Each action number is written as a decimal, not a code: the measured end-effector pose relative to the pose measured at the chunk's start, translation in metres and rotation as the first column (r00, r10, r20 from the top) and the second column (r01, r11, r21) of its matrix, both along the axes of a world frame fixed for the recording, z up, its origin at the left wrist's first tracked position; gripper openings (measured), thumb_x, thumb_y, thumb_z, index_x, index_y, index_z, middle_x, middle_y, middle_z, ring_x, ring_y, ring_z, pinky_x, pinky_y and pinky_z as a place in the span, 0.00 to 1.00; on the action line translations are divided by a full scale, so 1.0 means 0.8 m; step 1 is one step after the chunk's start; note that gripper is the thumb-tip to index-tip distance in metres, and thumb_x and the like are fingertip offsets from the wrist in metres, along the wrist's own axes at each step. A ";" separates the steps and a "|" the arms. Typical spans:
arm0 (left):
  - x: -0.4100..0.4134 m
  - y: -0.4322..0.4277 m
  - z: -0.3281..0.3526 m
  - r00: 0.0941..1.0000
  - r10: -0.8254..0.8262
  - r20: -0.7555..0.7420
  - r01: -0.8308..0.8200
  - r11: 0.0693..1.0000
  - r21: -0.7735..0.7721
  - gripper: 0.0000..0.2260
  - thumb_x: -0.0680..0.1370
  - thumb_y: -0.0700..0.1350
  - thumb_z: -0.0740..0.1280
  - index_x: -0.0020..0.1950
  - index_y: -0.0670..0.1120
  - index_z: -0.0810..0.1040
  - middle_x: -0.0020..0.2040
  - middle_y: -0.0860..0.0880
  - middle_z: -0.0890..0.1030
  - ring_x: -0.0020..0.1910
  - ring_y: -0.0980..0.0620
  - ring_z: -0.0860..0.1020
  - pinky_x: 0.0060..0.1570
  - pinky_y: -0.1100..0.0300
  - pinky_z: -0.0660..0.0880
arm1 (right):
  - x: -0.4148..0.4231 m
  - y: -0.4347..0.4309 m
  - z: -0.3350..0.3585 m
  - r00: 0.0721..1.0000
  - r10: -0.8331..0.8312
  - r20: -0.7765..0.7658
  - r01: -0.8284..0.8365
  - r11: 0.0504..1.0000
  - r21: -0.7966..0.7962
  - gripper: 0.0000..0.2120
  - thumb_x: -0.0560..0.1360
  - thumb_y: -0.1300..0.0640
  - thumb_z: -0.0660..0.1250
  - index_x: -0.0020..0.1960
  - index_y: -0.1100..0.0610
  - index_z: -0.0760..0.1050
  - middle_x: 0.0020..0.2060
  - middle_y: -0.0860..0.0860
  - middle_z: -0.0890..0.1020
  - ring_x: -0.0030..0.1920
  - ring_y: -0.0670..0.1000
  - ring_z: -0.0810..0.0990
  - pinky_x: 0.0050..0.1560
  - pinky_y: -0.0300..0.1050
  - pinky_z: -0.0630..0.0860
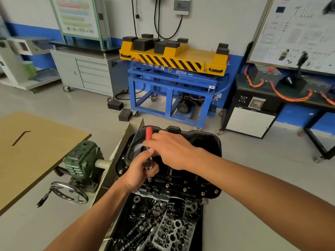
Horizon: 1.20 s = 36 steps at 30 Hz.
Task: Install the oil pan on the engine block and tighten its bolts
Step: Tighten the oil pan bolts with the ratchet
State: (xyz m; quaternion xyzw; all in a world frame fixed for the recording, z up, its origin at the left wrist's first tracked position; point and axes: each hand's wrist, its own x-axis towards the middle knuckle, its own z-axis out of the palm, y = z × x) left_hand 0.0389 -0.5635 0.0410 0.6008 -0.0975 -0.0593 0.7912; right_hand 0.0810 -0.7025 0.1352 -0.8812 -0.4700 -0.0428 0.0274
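Over grey workshop floor (87,104), bolts down the oil pan (199,142) seated on the engine block (150,212) beneath both hands, gripping the ratchet (149,135) handle in the right hand (174,151), its head in the curled left hand (138,172); next, seemingly, needs another steady swing.

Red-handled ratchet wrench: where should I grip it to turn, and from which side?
Probably the red plastic handle, from the right: it juts away over the black metal oil pan, giving leverage. The right hand wraps it there, while the left hand steadies the chrome ratchet head.
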 end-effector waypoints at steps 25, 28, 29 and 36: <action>0.004 0.005 0.000 0.992 0.116 -0.039 -0.119 0.991 -0.065 0.14 0.76 0.49 0.61 0.42 0.38 0.75 0.22 0.50 0.58 0.22 0.54 0.55 0.26 0.59 0.53 | 0.013 -0.036 0.008 0.987 0.054 0.150 -0.043 0.996 -0.074 0.18 0.79 0.50 0.62 0.68 0.51 0.73 0.52 0.49 0.75 0.55 0.51 0.69 0.50 0.48 0.69; 0.004 0.003 0.001 0.990 0.139 -0.027 -0.140 0.989 -0.054 0.13 0.76 0.47 0.61 0.40 0.37 0.75 0.21 0.50 0.60 0.21 0.54 0.56 0.27 0.58 0.53 | -0.002 -0.041 0.006 0.992 0.017 0.124 -0.010 0.998 -0.056 0.16 0.80 0.45 0.61 0.61 0.53 0.77 0.49 0.48 0.75 0.53 0.51 0.69 0.48 0.47 0.68; 0.004 0.001 0.002 0.989 0.144 -0.018 -0.145 0.989 -0.042 0.13 0.76 0.47 0.60 0.40 0.37 0.74 0.22 0.51 0.61 0.21 0.54 0.57 0.27 0.58 0.54 | -0.007 -0.042 0.007 0.992 0.012 0.123 -0.006 0.999 -0.051 0.15 0.79 0.45 0.61 0.56 0.54 0.79 0.46 0.48 0.74 0.52 0.51 0.70 0.46 0.46 0.66; 0.004 -0.008 0.009 0.958 0.287 -0.006 -0.287 0.958 0.025 0.15 0.75 0.47 0.62 0.44 0.34 0.76 0.38 0.35 0.69 0.35 0.43 0.64 0.34 0.50 0.57 | -0.058 -0.034 0.009 0.993 -0.047 -0.106 0.050 0.999 0.021 0.19 0.77 0.45 0.63 0.31 0.54 0.72 0.28 0.46 0.75 0.33 0.49 0.74 0.39 0.47 0.72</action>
